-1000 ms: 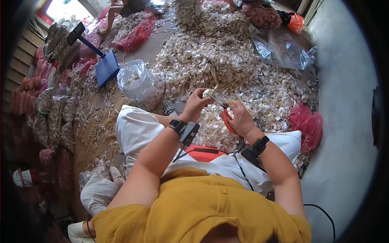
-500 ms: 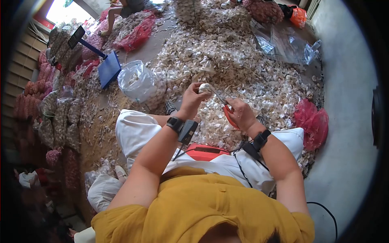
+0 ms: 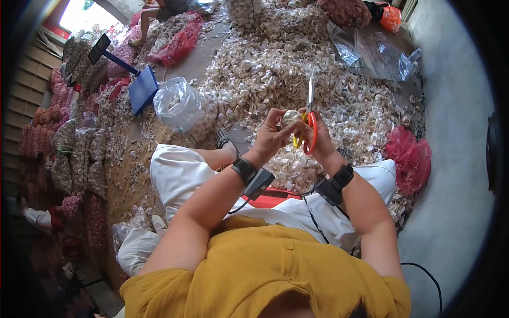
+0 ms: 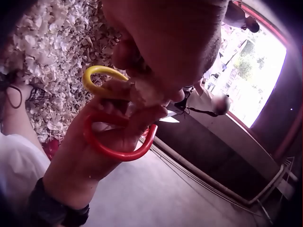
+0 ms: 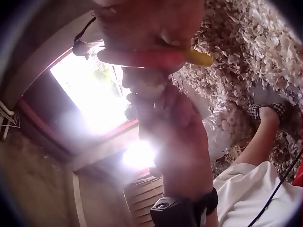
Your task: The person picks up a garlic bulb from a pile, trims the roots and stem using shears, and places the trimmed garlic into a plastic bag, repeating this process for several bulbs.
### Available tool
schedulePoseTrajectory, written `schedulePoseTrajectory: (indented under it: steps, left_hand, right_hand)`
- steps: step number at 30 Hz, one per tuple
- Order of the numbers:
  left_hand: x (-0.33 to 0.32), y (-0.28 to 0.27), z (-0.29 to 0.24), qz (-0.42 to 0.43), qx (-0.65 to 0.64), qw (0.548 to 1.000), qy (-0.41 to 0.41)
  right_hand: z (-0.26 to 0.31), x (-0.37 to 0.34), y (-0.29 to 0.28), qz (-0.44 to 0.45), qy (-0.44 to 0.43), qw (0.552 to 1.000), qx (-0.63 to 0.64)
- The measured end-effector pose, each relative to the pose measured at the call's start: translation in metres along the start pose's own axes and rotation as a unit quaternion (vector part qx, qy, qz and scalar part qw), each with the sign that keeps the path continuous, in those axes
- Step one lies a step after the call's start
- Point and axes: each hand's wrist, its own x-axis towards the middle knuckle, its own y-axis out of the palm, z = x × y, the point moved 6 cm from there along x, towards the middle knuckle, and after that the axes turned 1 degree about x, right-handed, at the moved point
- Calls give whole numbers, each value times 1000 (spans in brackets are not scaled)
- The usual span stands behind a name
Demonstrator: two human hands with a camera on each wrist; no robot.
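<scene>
In the head view a whitish garlic bulb (image 3: 291, 117) is pinched by the fingers of my left hand (image 3: 271, 137). My right hand (image 3: 320, 139) holds scissors with one red handle (image 3: 312, 139) and one yellow handle, their blades pointing away from me; its fingertips also touch the bulb. The left wrist view shows the red handle (image 4: 120, 153) and yellow handle (image 4: 97, 78) around the right hand (image 4: 106, 127), close beside the bulb (image 4: 147, 92). In the right wrist view the red handle (image 5: 142, 58) crosses above the bulb, which is blurred.
Garlic and loose skins (image 3: 275, 63) cover the floor ahead. A clear bag (image 3: 177, 103) stands at front left, with a blue scale (image 3: 142, 90) beyond it. A pink net bag (image 3: 407, 159) lies right, near the wall (image 3: 450, 132). White-trousered legs (image 3: 180, 172) flank the hands.
The blades have swung away from the bulb to point forward, and the scissors have turned in my right hand. My left hand has moved right with the bulb, bringing both hands together.
</scene>
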Motion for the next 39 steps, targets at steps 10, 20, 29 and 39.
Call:
schedulePoseTrajectory:
  steps: [10,20,29,39]
  left_hand:
    - [11,-20,-1,-73,125,989,2]
    - [10,-13,-7,34,228,971,66]
    - [8,-29,5,-61,28,997,-22]
    - [2,8,7,121,-179,970,-113]
  right_hand:
    - [9,-3,-4,8,-3,1000,-16]
    - [2,4,-14,27,36,999,-32]
    - [22,-2,-6,23,-18,996,-80]
    - [33,-5,2,46,-235,924,-299]
